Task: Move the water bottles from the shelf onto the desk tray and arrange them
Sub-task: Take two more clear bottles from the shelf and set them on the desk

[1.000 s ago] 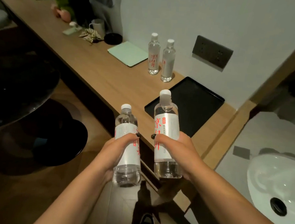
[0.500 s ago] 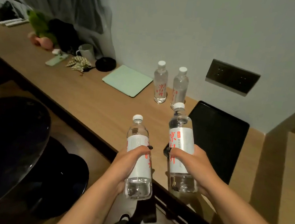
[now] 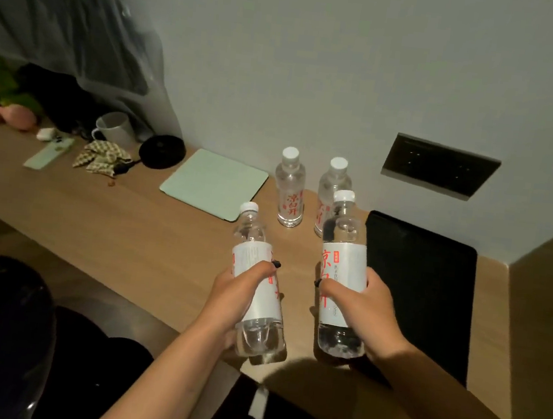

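The step in hand looks like the carry: two clear plastic water bottles with white caps and white labels printed in red are held above the near edge of the long wooden table [image 3: 101, 224], not yet set down; the left hand [image 3: 236, 296] has its fingers [image 3: 270, 266] wrapped round the label of the left-hand carried bottle [image 3: 257, 276], which tilts a little with its cap toward the upper left of the frame; the right hand [image 3: 359, 305] grips the right-hand carried bottle [image 3: 345, 262] round its label in the same way, and that bottle stands close to upright. The flat black rectangular tray [image 3: 430, 295] lies on the table at the right of the frame, just beside the right-hand bottle and partly behind the right hand; nothing stands on the part of it that shows. Two more bottles of the same kind, the rear left bottle [image 3: 291, 190] and the rear right bottle [image 3: 331, 188], stand on the bare wood near the wall, just left of the tray's far corner, the rear right one partly hidden by the carried bottle. The next move, as I judge it, calls for swinging both hands toward the right of the frame, lowering each bottle base-first onto the tray, and leaving room there for the two rear bottles.
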